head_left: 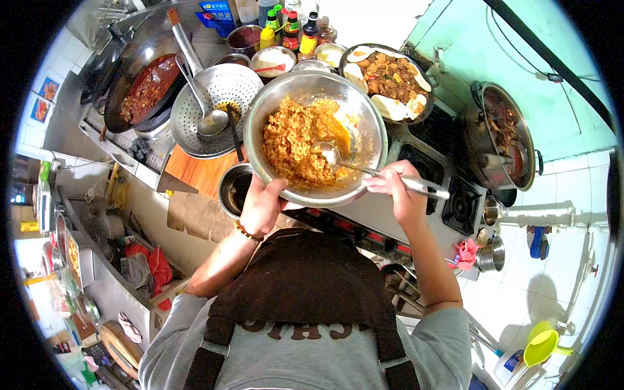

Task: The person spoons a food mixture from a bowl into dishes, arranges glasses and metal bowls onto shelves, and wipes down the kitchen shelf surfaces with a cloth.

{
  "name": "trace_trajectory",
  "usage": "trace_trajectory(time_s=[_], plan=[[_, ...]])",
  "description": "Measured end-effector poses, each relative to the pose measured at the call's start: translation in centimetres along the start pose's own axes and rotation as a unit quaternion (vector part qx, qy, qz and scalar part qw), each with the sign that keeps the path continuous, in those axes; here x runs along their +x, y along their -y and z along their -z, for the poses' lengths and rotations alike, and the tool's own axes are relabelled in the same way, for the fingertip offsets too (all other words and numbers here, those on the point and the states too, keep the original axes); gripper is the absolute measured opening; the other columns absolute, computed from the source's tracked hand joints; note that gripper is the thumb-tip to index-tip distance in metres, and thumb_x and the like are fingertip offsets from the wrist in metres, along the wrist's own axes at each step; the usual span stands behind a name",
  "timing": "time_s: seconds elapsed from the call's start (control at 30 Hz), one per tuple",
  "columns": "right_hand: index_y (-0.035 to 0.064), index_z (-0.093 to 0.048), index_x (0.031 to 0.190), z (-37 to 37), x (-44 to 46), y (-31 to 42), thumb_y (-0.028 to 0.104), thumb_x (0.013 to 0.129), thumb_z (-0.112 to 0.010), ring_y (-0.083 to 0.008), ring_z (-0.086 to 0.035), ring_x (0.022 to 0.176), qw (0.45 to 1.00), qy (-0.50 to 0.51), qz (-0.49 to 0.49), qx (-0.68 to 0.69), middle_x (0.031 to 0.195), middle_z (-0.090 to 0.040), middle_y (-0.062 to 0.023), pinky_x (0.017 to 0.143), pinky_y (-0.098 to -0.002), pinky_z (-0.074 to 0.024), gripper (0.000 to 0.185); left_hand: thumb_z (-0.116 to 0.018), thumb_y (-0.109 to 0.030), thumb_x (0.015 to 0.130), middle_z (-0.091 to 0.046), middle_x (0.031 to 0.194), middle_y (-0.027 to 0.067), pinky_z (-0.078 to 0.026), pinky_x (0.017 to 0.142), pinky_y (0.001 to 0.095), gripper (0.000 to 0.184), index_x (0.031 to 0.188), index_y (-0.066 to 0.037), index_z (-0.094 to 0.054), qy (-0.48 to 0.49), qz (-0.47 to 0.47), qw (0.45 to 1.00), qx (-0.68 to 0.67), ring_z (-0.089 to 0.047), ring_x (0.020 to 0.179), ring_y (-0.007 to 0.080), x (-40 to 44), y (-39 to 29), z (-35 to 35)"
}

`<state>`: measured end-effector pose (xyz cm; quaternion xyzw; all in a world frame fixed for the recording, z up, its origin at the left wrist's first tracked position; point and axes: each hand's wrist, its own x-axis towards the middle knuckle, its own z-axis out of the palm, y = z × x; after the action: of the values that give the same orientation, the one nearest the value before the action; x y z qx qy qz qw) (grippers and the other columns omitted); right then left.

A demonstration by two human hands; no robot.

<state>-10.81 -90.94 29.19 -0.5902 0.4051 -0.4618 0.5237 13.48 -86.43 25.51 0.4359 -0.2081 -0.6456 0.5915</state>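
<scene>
We hold steel bowl (368, 140) before us, beside perforated strainer (224, 78). Left grip (263, 201) closed on near rim, seemingly steadying it; right grip (398, 185) closed round spoon (356, 169), handle crossing rim, seemingly for reach into crumbly food (289, 140).

A dark wok (148, 53) holds chunky red sauce (155, 78). Near it, a ladle (213, 122) lies in a perforated metal strainer (229, 77), close to a wooden board (201, 170). Pale flatbread pieces (389, 108) ring a browned stew (385, 73) in a black pan (429, 103). Near a yellow squeeze bottle (267, 39) stand dark sauce bottles (309, 38); a red spoon (270, 67) rests in a bowl of white contents (279, 51). A deep metal pot (480, 140) sits by the teal wall (552, 107), near a stove burner (462, 205). Low on the right is a yellow-green plastic dipper (541, 344); a red plastic bag (160, 266) lies on the left.
</scene>
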Motion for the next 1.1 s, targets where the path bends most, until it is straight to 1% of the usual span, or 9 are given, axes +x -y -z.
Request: trace_trajectory(time_s=[0.1,0.23,0.27,0.4,0.7,0.73,0.97,1.03,1.1], plan=[[-0.002,-0.046,0.088,0.5,0.5,0.2,0.015,0.092,-0.041,-0.0281,-0.065,0.077,0.995,-0.063,-0.057,0.049,0.081,-0.058,-0.0173,0.068,-0.0332,-0.0554,0.018,-0.041,0.003,0.082,-0.049,0.115,0.0146,-0.058,0.064,0.0405,0.047,0.127,-0.005,-0.027,-0.013,0.0,1.0,0.008,-0.06,0.091,0.0262,-0.2,-0.2,-0.5],[-0.0001,-0.047,0.086,1.3,1.3,0.0,0.013,0.089,-0.047,-0.0284,-0.065,0.078,0.98,-0.141,-0.056,0.126,0.083,-0.056,-0.0111,0.068,-0.0336,-0.055,0.013,-0.041,0.003,0.082,-0.049,0.114,0.0145,-0.058,0.062,0.04,0.047,0.126,-0.005,-0.028,-0.006,-0.002,1.0,0.019,-0.06,0.09,0.026,-0.1,0.2,0.0],[-0.0008,-0.047,0.086,1.9,1.6,-0.2,0.013,0.089,-0.048,-0.0289,-0.065,0.075,0.976,-0.154,-0.056,0.147,0.083,-0.058,-0.015,0.067,-0.0337,-0.0563,0.014,-0.041,0.002,0.082,-0.049,0.114,0.0149,-0.058,0.063,0.0399,0.046,0.126,-0.004,-0.028,-0.003,-0.005,1.0,0.012,-0.06,0.09,0.0261,-0.1,0.3,0.1],[-0.0019,-0.048,0.086,3.8,2.9,0.3,0.008,0.087,-0.049,-0.0304,-0.065,0.076,0.954,-0.177,-0.042,0.24,0.079,-0.059,-0.0144,0.067,-0.0318,-0.0572,0.01,-0.04,0.002,0.083,-0.049,0.113,0.0164,-0.058,0.064,0.0397,0.045,0.126,-0.004,-0.028,0.006,0.008,1.0,0.001,-0.06,0.09,0.0265,-0.2,0.2,0.3],[-0.0022,-0.045,0.082,7.7,7.4,0.7,0.003,0.086,-0.05,-0.0323,-0.063,0.085,0.924,-0.276,0.08,0.25,0.084,-0.055,-0.0126,0.075,-0.0327,-0.0565,0.008,-0.039,0.001,0.083,-0.05,0.113,0.0179,-0.058,0.067,0.0399,0.043,0.125,-0.001,-0.03,-0.006,-0.009,1.0,-0.014,-0.06,0.091,0.0286,-0.6,0.6,1.1],[-0.0022,-0.044,0.082,7.8,7.8,0.5,0.003,0.085,-0.05,-0.0324,-0.063,0.085,0.919,-0.286,0.093,0.254,0.084,-0.054,-0.0122,0.076,-0.0331,-0.0564,0.008,-0.04,0.003,0.082,-0.047,0.117,0.0147,-0.058,0.065,0.0392,0.048,0.127,-0.006,-0.026,-0.004,0.003,1.0,-0.023,-0.058,0.094,0.0267,-0.7,0.4,1.0],[-0.0027,-0.044,0.082,8.4,9.3,-0.9,0.002,0.085,-0.05,-0.0322,-0.063,0.086,0.916,-0.305,0.089,0.243,0.085,-0.054,-0.0128,0.076,-0.0337,-0.0567,0.009,-0.04,0.004,0.082,-0.048,0.115,0.0142,-0.058,0.064,0.0389,0.047,0.126,-0.006,-0.027,-0.007,0.005,0.999,-0.037,-0.06,0.091,0.0264,-0.5,0.7,1.4],[-0.0024,-0.049,0.083,7.8,8.5,-0.6,0.004,0.087,-0.049,-0.0313,-0.062,0.088,0.92,-0.3,0.085,0.237,0.086,-0.056,-0.0116,0.077,-0.032,-0.0561,0.008,-0.041,0.004,0.082,-0.048,0.115,0.0143,-0.058,0.064,0.0393,0.047,0.126,-0.006,-0.027,-0.008,0.002,1.0,-0.021,-0.06,0.091,0.0263,-0.5,0.8,1.6],[-0.0027,-0.051,0.086,6.2,6.8,0.1,0.006,0.087,-0.051,-0.0219,-0.061,0.083,0.929,-0.279,0.096,0.224,0.088,-0.056,-0.0108,0.081,-0.0324,-0.0533,0.009,-0.042,0.003,0.083,-0.052,0.11,0.0179,-0.058,0.066,0.0398,0.041,0.122,-0.001,-0.032,-0.04,-0.003,0.999,-0.016,-0.061,0.086,0.0291,-0.9,0.4,0.8]])
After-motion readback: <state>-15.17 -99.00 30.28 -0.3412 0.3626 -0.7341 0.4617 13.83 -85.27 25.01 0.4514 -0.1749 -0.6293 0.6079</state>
